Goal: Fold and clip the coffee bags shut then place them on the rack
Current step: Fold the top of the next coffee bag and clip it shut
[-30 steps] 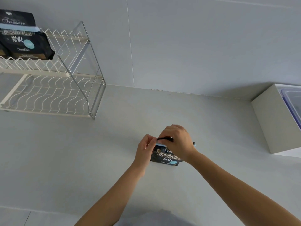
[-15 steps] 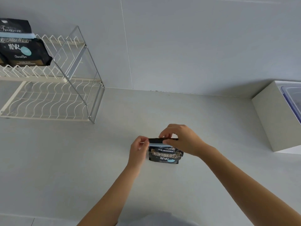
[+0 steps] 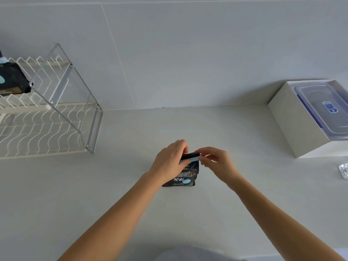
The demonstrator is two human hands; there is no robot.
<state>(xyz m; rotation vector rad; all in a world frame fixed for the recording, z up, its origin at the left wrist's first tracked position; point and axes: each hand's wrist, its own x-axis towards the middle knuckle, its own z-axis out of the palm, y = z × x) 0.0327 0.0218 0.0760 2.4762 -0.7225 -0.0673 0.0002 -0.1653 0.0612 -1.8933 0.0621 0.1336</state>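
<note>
A small black coffee bag point(image 3: 185, 178) with gold lettering and a light blue dot stands on the pale counter point(image 3: 131, 185) in front of me. Its top is folded over, and a light blue clip point(image 3: 194, 158) runs along under the fold. My left hand point(image 3: 169, 160) grips the left part of the folded top and hides it. My right hand point(image 3: 216, 162) pinches the right end of the fold between thumb and forefinger. A second black coffee bag point(image 3: 12, 80), clipped with a light blue clip, sits on the upper tier of the white wire rack point(image 3: 47, 129) at far left.
A white box point(image 3: 293, 121) holding a clear lidded plastic container point(image 3: 323, 108) stands at the right against the wall. A small foil pack point(image 3: 343, 171) lies at the right edge. The rack's lower tier has nothing on it.
My left hand has slid from the bag's left edge onto the folded top. My right hand has come off the top to its right end. The view has shifted right.
</note>
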